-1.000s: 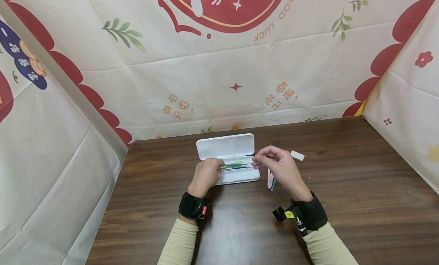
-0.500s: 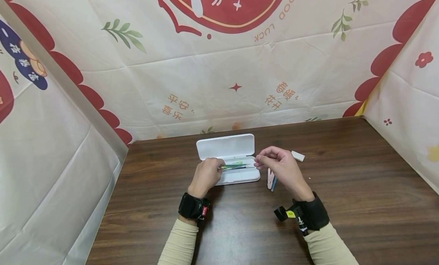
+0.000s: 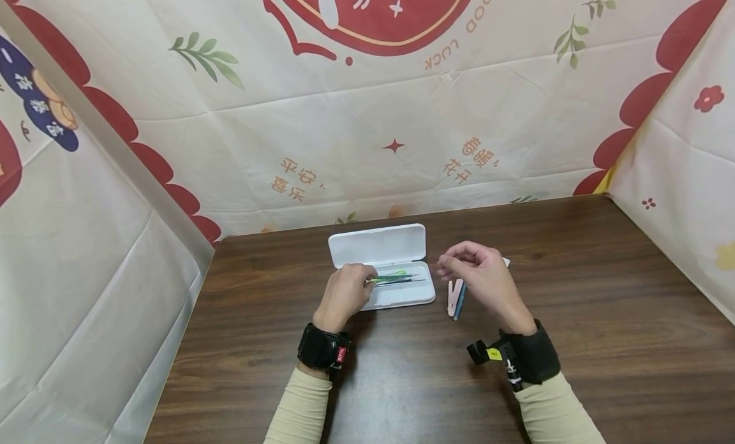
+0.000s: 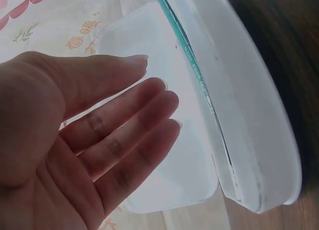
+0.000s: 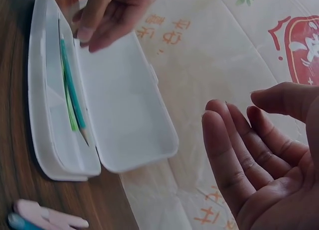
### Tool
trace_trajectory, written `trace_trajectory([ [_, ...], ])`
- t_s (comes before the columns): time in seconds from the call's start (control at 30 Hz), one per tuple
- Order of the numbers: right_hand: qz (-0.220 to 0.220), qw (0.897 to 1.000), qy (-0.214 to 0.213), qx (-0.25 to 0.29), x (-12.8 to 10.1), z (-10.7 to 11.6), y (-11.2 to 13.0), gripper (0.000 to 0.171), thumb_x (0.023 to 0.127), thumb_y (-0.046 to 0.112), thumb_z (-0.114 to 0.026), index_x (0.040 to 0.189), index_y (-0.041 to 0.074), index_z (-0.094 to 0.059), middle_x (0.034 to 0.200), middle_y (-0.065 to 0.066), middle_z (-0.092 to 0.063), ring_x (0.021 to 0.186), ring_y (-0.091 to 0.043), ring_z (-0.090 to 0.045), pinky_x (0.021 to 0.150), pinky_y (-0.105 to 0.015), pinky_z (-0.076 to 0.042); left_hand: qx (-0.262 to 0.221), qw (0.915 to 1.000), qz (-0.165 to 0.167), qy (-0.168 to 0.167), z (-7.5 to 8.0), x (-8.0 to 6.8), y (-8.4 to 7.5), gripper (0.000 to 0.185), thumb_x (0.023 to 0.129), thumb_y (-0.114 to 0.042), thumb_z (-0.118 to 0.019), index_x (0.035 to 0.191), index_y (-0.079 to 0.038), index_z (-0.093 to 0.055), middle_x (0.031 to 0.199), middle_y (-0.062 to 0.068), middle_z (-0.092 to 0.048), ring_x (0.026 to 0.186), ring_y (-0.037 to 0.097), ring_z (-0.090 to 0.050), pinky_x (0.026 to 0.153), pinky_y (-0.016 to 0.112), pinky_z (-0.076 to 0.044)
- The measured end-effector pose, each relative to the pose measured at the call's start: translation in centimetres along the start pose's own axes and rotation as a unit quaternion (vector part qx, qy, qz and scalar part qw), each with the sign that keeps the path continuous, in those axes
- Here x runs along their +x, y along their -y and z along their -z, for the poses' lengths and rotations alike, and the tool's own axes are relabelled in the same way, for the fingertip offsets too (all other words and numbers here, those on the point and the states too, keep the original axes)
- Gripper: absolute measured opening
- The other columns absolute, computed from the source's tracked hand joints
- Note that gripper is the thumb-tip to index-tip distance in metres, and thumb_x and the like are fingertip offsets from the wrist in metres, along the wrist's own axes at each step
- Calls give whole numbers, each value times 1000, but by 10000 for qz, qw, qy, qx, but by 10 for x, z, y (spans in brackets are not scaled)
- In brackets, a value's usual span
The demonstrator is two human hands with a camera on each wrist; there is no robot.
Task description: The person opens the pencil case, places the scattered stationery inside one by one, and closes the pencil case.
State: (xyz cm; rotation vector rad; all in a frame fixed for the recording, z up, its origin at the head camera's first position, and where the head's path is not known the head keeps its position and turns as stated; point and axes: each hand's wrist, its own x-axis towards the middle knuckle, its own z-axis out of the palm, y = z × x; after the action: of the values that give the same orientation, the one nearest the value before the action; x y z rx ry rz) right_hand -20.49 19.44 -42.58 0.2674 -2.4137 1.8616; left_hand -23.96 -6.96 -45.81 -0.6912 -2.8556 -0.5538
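Observation:
A white pencil case [image 3: 379,245] stands with its lid raised on the table. Inside lie a teal pencil [image 5: 73,95] and a slim bright-green item [image 5: 68,108]. My left hand [image 3: 344,291] hovers over the left end of the case, fingertips overlapping the pencil's end in the head view. Its fingers [image 4: 134,110] are slightly bent with nothing between them in the left wrist view. To the right of the case, my right hand [image 3: 481,275] is raised above the table. Its fingers and thumb are loosely bent and apart, holding nothing, as the right wrist view shows.
Just right of the case lie a pink, forked-looking item [image 3: 453,298] and a blue stick-like item [image 3: 460,302]. A white block [image 3: 506,261] is mostly hidden behind my right hand. Printed cloth [image 3: 367,125] walls in the table's back and sides.
My right hand has drawn back to the right, away from the case's right end, now covering most of the white block. The left hand has stayed almost still.

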Motion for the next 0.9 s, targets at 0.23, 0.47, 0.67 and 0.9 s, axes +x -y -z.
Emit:
trace_trajectory([
  [0.23,-34,9992,-175,-348,-1,7,1,22,97,22,-65,102,0,-66,95,-18,-73,79,-24,-73,74,-28,-58,-37,10000,-49,-44,0,0,0,11,87,-7,-74,96,-10,-78,93,1,-75,80,11,-67,69,32,-53],
  [0.47,5,9989,-136,-446,-1,9,1,23,97,22,-66,101,0,-66,92,-17,-73,77,-21,-73,72,-26,-57,-37,9999,-77,-57,1,0,-1,9,88,-9,-74,96,-10,-78,92,0,-75,79,11,-66,68,31,-53],
  [0.67,-83,9970,-159,-748,0,11,0,24,96,25,-66,102,2,-67,91,-15,-73,80,-25,-73,74,-26,-57,-53,9999,-89,-45,2,0,-2,9,88,-9,-74,96,-10,-78,91,0,-75,77,10,-65,66,30,-52],
  [0.9,-151,9947,-166,-1006,1,13,-4,26,96,28,-66,103,3,-67,92,-14,-73,82,-27,-72,74,-25,-57,-36,9999,-120,-54,2,0,-2,8,88,-9,-74,95,-10,-78,91,0,-75,75,10,-63,65,29,-51],
])
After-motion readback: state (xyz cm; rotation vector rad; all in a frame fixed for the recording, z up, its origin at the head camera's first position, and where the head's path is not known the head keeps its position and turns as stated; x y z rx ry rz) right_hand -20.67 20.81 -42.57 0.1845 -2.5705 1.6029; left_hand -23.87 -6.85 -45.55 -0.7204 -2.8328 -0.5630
